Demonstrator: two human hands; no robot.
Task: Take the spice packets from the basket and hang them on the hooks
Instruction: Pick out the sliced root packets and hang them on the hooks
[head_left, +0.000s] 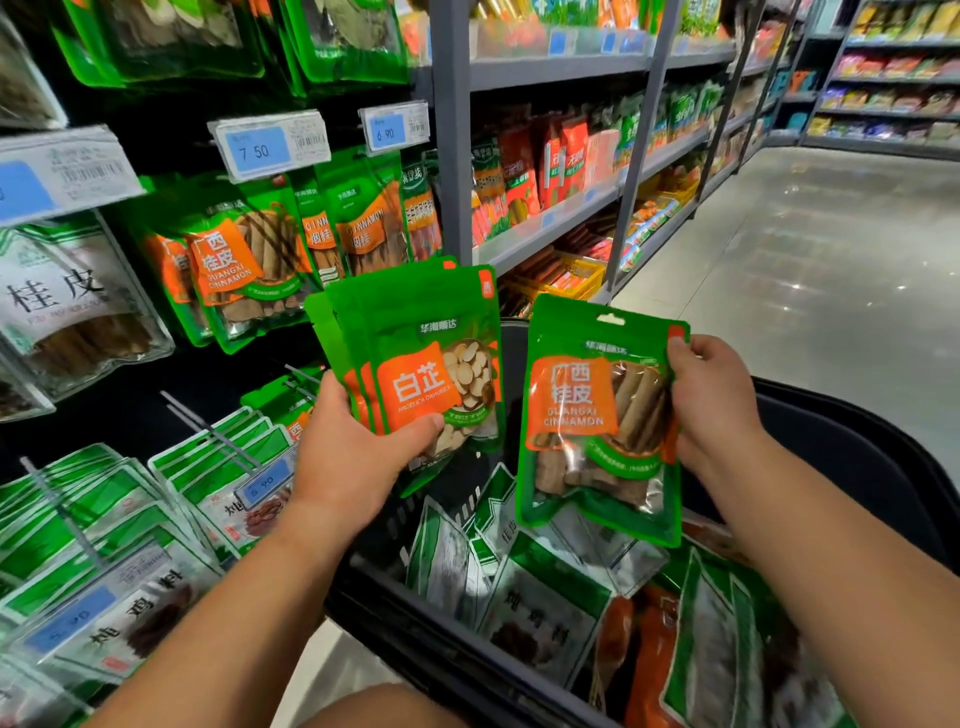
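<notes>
My left hand (353, 447) grips a fanned stack of green angelica packets (431, 338) by their lower left corner, thumb across the front. My right hand (711, 400) pinches the right edge of a single green Guangxi cinnamon packet (597, 415), held upright over the black basket (457, 649). More spice packets (545, 608) lie in the basket below. On the left, bare metal hooks (208, 426) stick out of the black display wall, and matching cinnamon packets (244, 265) hang higher up.
White-and-green packets (93, 519) hang in rows on the lower left hooks with blue price tags (260, 150) above. A grey shelf upright (452, 130) separates the hook wall from snack shelves (571, 171). The aisle floor (805, 260) runs to the right.
</notes>
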